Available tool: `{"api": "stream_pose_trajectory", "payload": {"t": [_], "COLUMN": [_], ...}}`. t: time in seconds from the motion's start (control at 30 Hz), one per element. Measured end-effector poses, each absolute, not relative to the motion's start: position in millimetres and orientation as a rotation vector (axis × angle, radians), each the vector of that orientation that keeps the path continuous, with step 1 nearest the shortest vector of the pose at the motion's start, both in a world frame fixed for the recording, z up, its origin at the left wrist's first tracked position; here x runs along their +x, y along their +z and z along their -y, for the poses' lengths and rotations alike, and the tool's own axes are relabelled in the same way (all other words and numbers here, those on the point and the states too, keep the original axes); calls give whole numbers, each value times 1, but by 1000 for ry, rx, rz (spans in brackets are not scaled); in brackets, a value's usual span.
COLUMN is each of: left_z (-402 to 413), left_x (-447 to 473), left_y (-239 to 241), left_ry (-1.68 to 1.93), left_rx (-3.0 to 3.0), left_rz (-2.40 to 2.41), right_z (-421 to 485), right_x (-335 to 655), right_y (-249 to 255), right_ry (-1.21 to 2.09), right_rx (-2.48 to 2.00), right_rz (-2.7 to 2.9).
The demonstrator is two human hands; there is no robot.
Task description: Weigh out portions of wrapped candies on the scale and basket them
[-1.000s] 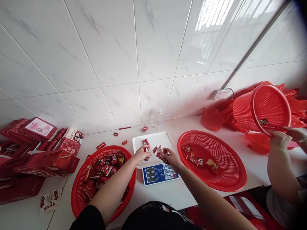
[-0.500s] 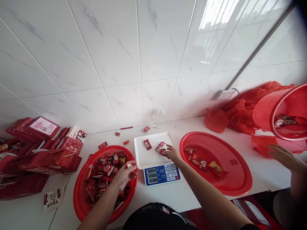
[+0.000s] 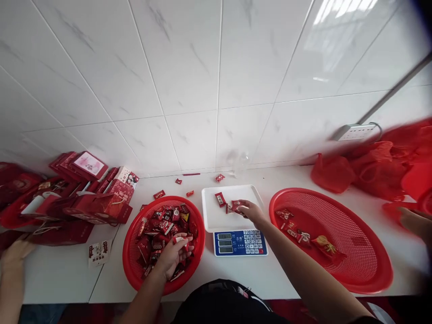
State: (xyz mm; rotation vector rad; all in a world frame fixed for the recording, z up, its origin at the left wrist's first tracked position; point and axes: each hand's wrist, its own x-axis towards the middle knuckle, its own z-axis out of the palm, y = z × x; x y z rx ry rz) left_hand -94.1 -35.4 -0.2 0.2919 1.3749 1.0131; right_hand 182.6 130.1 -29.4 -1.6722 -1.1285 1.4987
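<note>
My left hand [image 3: 174, 256] is down in the left red basket [image 3: 135, 279], which holds several red-wrapped candies [image 3: 162, 225]. Its fingers are curled round a small red-and-white candy. My right hand [image 3: 249, 209] rests on the white tray [image 3: 212, 220] of the blue-faced scale [image 3: 240, 243]. Its fingertips are closed on red candy wrappers [image 3: 233, 206]. One more candy [image 3: 220, 199] lies loose on the tray, just left of that hand.
A larger red basket [image 3: 364, 252] on the right holds a few candies. Red gift boxes and bags [image 3: 77, 198] are piled at the left. Red plastic bags [image 3: 367, 166] lie at the back right. Other people's hands show at the left edge [image 3: 15, 252] and right edge [image 3: 415, 222].
My left hand left the scale tray and went down into the left basket of candies. The right hand stayed on the tray. The other person's red bucket has gone out of view to the right.
</note>
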Motion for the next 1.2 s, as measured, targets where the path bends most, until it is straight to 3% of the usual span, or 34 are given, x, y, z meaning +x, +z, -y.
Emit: {"api": "stream_pose_trajectory", "payload": {"t": [0.1,0.3,0.43,0.6,0.8,0.97,1.03,1.2], "left_z": [38,37,37,42,31,-13,-30,-42], "left_x": [-88,-46,-20,-19,-42,-84,-103,-122], "left_y": [1,11,5,-4,1,-19,-34,-66], "left_ry": [962,789,628,401,404,802,743,414], "left_rx": [385,701,1075,1390,932,996,1221,1426], "left_rz": [-1382,-1305,-1312,-1419,-1061,-1730,-1954,-2007], "right_z": [-108,-35,3,13,3,-3,-3,-2], "right_x": [185,169,145,136,143,151,155,162], "right_y": [-22,-20,-16,-13,-14,-14,-16,-17], "right_ry": [1574,2281,2511,2497,2398,2351,2321,2269], "right_rx": [-1529,-1194,-1070,-1074,-1042,-1084,-1149,-1187], "right_rz": [1042,717,834,1226,1245,1106,1053,996]}}
